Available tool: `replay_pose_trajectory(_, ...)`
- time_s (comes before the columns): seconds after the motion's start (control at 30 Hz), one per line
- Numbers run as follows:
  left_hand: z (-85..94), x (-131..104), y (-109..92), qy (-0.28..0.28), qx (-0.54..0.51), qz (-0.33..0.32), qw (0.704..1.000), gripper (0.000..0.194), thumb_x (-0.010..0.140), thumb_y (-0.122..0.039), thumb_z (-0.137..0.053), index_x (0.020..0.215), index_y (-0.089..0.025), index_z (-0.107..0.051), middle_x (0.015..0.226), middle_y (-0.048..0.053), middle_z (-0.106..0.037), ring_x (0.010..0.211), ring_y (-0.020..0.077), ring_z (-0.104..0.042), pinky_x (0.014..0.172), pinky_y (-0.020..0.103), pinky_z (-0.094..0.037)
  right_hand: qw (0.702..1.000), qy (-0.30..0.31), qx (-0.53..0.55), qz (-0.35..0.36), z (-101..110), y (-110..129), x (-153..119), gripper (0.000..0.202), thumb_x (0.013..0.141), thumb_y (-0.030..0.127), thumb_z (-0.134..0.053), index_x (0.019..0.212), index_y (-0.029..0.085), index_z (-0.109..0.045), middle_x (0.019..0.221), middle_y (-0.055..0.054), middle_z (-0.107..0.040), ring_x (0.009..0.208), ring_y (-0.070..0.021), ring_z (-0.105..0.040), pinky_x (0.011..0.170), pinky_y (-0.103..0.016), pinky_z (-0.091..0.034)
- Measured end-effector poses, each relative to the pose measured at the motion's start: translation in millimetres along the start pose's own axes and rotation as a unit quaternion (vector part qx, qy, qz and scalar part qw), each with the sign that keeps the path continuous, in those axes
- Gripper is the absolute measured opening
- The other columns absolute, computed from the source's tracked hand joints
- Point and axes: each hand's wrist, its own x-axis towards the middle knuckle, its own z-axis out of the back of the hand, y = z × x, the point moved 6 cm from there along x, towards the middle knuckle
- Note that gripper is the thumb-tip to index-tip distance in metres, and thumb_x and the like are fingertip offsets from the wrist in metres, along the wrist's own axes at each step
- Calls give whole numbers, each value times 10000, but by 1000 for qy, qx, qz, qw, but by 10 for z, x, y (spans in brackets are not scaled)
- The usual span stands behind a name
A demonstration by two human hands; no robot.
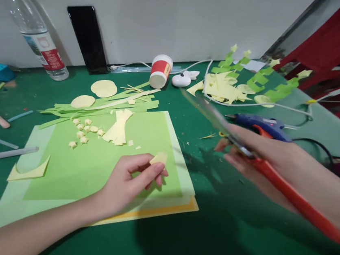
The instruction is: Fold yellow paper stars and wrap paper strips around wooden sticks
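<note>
Pinched between the thumb and fingers of my left hand [135, 174] is a small piece of pale yellow paper [160, 158], held above stacked green paper sheets [70, 171]. My right hand [268, 153] grips a pair of scissors [281, 184] with red handles; their blades point up and away, smeared by motion, and apart from the paper piece. On the sheets lie several small folded paper stars [80, 134], a fanned yellow paper bow shape [120, 127] and a curved paper offcut [30, 168].
Behind the sheets lie green paper strips [106, 107] and yellow paper circles [103, 88]. A water bottle [47, 51], black phone [88, 38] and tipped paper cup [160, 71] stand along the wall. At right are a blue glue gun [258, 123], white cable [247, 104] and yellow paper scraps [223, 88].
</note>
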Motion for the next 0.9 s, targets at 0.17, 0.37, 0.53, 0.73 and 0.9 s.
replay_pose_trajectory(0.17, -46, -45, -98, 6, -2, -22, 1000, 232, 824, -208, -457, 657, -125, -595, 574, -11, -551, 483, 59, -462, 445, 160, -374, 994, 1, -65, 90, -166, 173, -109, 446, 799, 167, -369, 1244, 143, -347, 904, -120, -632, 720, -226, -627, 500, -290, -481)
replay_pose_trajectory(0.37, -37, -69, -108, 8, -26, -11, 1000, 196, 777, -136, -453, 617, -142, -566, 574, -15, -530, 500, 66, -475, 445, 160, -381, 984, -40, -98, 142, -257, 306, -177, 508, 740, 131, -311, 1246, 101, -336, 833, -111, -623, 593, -197, -579, 397, -260, -413)
replay_pose_trajectory(0.53, -58, -68, -119, 19, -32, -13, 999, 176, 758, -113, -456, 620, -149, -559, 556, -27, -526, 506, 62, -494, 446, 143, -393, 980, -65, -101, 158, -264, 359, -181, 521, 734, 129, -304, 1255, 112, -296, 823, -112, -609, 574, -194, -556, 408, -264, -419)
replay_pose_trajectory(0.73, -77, -75, -94, 11, -34, 9, 999, 176, 725, -91, -491, 574, -154, -556, 511, -40, -518, 454, 54, -465, 435, 151, -381, 975, -77, -112, 174, -264, 397, -182, 468, 781, 150, -298, 1245, 91, -297, 854, -134, -599, 587, -182, -549, 433, -257, -423)
replay_pose_trajectory(0.9, -86, -79, -84, 13, -57, 13, 998, 189, 740, -103, -467, 584, -163, -554, 506, -45, -506, 448, 56, -461, 433, 153, -385, 974, -78, -121, 175, -264, 392, -191, 474, 790, 128, -283, 1263, 111, -280, 836, -119, -603, 572, -177, -546, 431, -259, -406)
